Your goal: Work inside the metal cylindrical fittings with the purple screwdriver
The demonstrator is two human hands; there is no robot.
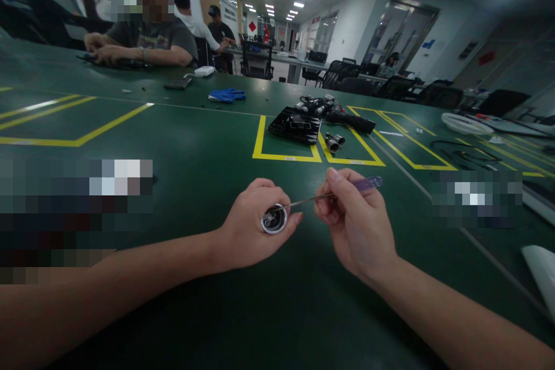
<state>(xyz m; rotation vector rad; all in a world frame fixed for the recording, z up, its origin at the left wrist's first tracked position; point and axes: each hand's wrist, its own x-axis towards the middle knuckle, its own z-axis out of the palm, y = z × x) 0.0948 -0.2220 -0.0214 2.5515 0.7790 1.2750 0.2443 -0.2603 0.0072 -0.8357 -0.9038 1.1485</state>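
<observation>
My left hand (254, 222) is wrapped round a short, hollow metal cylinder (281, 224), its open end turned toward me. Some small metal parts show inside it, too dark to make out. Between the thumb and fingers of my right hand (358, 214) is a screwdriver (367, 183) with a clear purple handle. Its thin shaft slants left and down, and the tip reaches into the mouth of the cylinder. Whether the tip touches anything inside I cannot tell. Both hands are held above the green table (195, 300).
Ahead, a black plastic bag (295, 125) and two metal cylinders (334, 142) lie by yellow tape frames, with dark metal parts (321, 105) behind. A blue glove (226, 95) rests farther back. A black cable (466, 150) lies right. Across the table sits a person (151, 40).
</observation>
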